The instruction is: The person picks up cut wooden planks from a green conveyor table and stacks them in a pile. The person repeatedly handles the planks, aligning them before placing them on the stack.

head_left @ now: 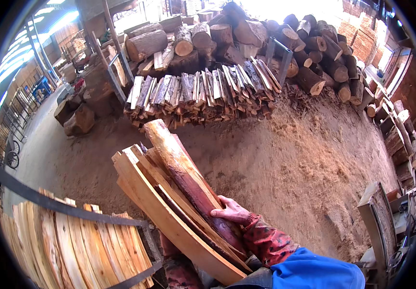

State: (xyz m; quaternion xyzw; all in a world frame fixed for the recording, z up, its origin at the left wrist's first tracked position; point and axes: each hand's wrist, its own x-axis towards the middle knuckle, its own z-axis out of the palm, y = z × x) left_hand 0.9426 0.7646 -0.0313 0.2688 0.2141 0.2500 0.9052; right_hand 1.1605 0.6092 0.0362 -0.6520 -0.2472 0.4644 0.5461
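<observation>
A bundle of long split wood slats (169,192) slants in front of my body, its far end raised toward the middle of the view. A reddish bark-covered slab (188,183) lies on the bundle's right side. My right hand (233,212) is closed on this side, thumb over the slab and the other fingers mostly hidden behind it. Beneath the slats, parts of my left patterned sleeve (181,270) show; my left hand itself is hidden by the wood. My right arm wears a red patterned cuff and a blue outer sleeve.
At lower left, pale planks (75,241) stand stacked inside a metal-strapped frame (73,207). Ahead, split sticks (198,91) fill a rack with metal uprights. Logs (323,58) are piled behind it. Sawdust covers the ground (309,168); a metal-edged panel (379,221) stands at right.
</observation>
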